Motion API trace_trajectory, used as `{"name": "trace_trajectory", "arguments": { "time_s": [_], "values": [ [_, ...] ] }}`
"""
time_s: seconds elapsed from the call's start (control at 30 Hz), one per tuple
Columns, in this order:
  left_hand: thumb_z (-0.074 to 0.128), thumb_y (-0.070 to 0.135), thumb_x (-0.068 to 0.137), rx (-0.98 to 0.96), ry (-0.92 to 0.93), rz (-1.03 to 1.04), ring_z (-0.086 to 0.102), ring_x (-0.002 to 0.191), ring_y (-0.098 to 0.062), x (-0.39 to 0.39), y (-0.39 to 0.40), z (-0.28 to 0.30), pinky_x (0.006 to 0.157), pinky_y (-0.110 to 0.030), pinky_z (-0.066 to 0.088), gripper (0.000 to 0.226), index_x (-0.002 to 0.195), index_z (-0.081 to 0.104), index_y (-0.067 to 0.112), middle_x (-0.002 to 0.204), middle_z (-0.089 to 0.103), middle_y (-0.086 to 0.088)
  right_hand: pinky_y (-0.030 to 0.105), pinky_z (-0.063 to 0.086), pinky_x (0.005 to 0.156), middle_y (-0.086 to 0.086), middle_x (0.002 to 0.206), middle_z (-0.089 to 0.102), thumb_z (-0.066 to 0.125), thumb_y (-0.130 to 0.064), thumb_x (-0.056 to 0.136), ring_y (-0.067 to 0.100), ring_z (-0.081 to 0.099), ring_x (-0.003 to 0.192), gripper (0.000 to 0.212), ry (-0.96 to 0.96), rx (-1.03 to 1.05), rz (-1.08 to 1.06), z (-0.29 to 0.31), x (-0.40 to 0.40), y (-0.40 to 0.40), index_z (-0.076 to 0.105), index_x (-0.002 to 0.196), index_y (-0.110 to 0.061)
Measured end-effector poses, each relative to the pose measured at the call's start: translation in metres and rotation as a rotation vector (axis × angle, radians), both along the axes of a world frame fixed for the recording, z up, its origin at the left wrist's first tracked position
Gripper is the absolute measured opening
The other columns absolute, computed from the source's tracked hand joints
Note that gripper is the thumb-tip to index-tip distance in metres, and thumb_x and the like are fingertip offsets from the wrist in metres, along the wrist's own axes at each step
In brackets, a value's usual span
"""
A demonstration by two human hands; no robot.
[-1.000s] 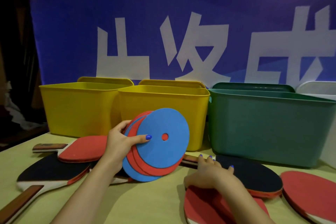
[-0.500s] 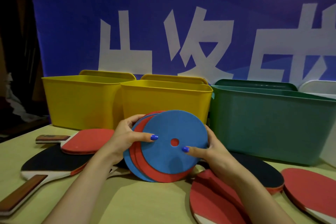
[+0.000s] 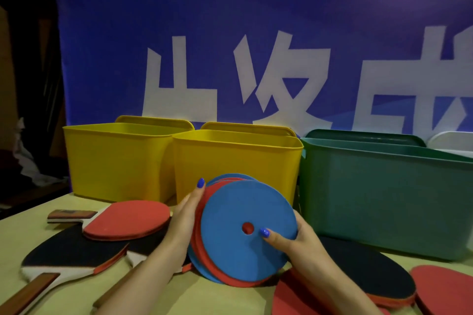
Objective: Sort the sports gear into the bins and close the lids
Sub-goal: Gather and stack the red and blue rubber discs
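A stack of flat blue and red discs (image 3: 238,245), each with a small centre hole, stands on edge on the table between my hands. My left hand (image 3: 185,215) holds the stack's left edge, fingers straight up along it. My right hand (image 3: 294,240) grips the right edge, thumb pressed on the front blue disc near the hole. Behind the discs stand two open yellow bins (image 3: 115,158) (image 3: 238,161), a green bin (image 3: 384,194) and a white bin (image 3: 453,143) at the far right. Table-tennis paddles lie on the table to the left (image 3: 128,220) (image 3: 69,250) and to the right (image 3: 366,268) (image 3: 445,291).
The bins' lids lean upright behind them against a blue banner with white characters. The yellowish table (image 3: 33,227) ends at the left, where a dark area holds a white cloth (image 3: 23,161). A red paddle (image 3: 289,296) lies under my right forearm.
My right hand left the paddles and took hold of the discs' right edge. The stack has swung more upright and slightly right, and my left hand shifted from a thumb pinch to holding the left edge.
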State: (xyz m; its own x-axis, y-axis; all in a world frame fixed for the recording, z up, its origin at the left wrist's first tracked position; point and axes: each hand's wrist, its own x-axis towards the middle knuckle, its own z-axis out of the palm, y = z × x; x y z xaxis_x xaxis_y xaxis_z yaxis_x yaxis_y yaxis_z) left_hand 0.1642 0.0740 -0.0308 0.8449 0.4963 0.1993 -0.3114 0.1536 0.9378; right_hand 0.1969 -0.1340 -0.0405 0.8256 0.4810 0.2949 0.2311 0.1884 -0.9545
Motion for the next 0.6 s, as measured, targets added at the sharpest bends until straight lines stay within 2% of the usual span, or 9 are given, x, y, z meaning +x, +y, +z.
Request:
{"name": "trace_trajectory", "arguments": {
  "time_s": [0.1, 0.2, 0.27, 0.33, 0.4, 0.47, 0.53, 0.6],
  "values": [
    [0.048, 0.054, 0.088, 0.033, 0.016, 0.062, 0.069, 0.092, -0.029, 0.000, -0.008, -0.005, 0.086, -0.053, 0.053, 0.045, 0.103, 0.070, 0.017, 0.096, 0.074, -0.008, 0.030, 0.057, 0.071, 0.003, 0.110, 0.066, 0.081, -0.018, 0.065, 0.016, 0.067, 0.096, 0.060, -0.033, -0.002, -0.043, -0.002, -0.002, 0.001, 0.053, 0.119, -0.018],
    [0.046, 0.052, 0.092, 0.082, -0.031, 0.148, 0.068, 0.091, -0.031, -0.005, -0.014, -0.001, 0.083, -0.055, 0.054, 0.045, 0.096, 0.068, 0.013, 0.093, 0.072, -0.011, 0.026, 0.056, 0.069, 0.001, 0.110, 0.066, 0.073, -0.009, 0.074, 0.012, 0.067, 0.094, 0.049, -0.068, 0.003, -0.047, -0.003, -0.004, 0.002, 0.054, 0.117, -0.022],
    [0.048, 0.050, 0.092, 0.101, -0.101, 0.207, 0.064, 0.088, -0.035, -0.010, -0.018, 0.003, 0.078, -0.055, 0.051, 0.049, 0.095, 0.062, 0.003, 0.092, 0.069, -0.018, 0.025, 0.056, 0.069, 0.000, 0.109, 0.067, 0.074, -0.011, 0.073, 0.011, 0.066, 0.094, 0.050, -0.088, 0.034, -0.048, -0.002, -0.008, 0.002, 0.054, 0.117, -0.024],
    [0.050, 0.054, 0.087, 0.115, -0.179, 0.238, 0.057, 0.079, -0.030, -0.017, -0.021, 0.009, 0.070, -0.047, 0.047, 0.059, 0.095, 0.055, -0.004, 0.088, 0.064, -0.016, 0.025, 0.056, 0.069, -0.002, 0.107, 0.067, 0.074, -0.013, 0.069, 0.010, 0.066, 0.094, 0.052, -0.115, 0.051, -0.058, 0.000, -0.009, 0.003, 0.055, 0.117, -0.024],
    [0.050, 0.053, 0.088, 0.091, -0.203, 0.247, 0.054, 0.078, -0.025, -0.020, -0.023, 0.013, 0.069, -0.042, 0.043, 0.059, 0.093, 0.055, -0.005, 0.086, 0.060, -0.012, 0.025, 0.056, 0.068, -0.003, 0.104, 0.068, 0.076, -0.018, 0.065, 0.010, 0.066, 0.092, 0.054, -0.132, 0.066, -0.062, 0.002, -0.009, 0.003, 0.055, 0.115, -0.024],
    [0.044, 0.048, 0.095, 0.048, -0.164, 0.231, 0.059, 0.082, -0.024, -0.019, -0.027, 0.012, 0.072, -0.041, 0.046, 0.046, 0.090, 0.059, 0.005, 0.088, 0.063, -0.009, 0.025, 0.056, 0.069, -0.006, 0.104, 0.068, 0.086, -0.035, 0.055, 0.011, 0.066, 0.095, 0.069, -0.126, 0.065, -0.062, 0.005, -0.008, 0.004, 0.055, 0.115, -0.027],
    [0.042, 0.052, 0.094, 0.048, -0.101, 0.181, 0.062, 0.089, -0.021, -0.015, -0.029, 0.007, 0.075, -0.038, 0.049, 0.039, 0.094, 0.061, 0.018, 0.096, 0.066, -0.005, 0.025, 0.056, 0.070, -0.012, 0.103, 0.068, 0.091, -0.048, 0.038, 0.010, 0.066, 0.095, 0.088, -0.090, 0.068, -0.073, 0.006, -0.008, 0.007, 0.053, 0.116, -0.034],
    [0.047, 0.069, 0.081, 0.033, -0.032, 0.113, 0.063, 0.100, -0.025, -0.013, -0.029, 0.005, 0.084, -0.042, 0.052, 0.062, 0.113, 0.062, 0.018, 0.109, 0.067, -0.007, 0.022, 0.055, 0.069, -0.013, 0.103, 0.068, 0.087, -0.046, 0.035, 0.006, 0.067, 0.093, 0.089, -0.085, 0.084, -0.110, 0.006, -0.008, 0.009, 0.052, 0.116, -0.036]
  ]
}}
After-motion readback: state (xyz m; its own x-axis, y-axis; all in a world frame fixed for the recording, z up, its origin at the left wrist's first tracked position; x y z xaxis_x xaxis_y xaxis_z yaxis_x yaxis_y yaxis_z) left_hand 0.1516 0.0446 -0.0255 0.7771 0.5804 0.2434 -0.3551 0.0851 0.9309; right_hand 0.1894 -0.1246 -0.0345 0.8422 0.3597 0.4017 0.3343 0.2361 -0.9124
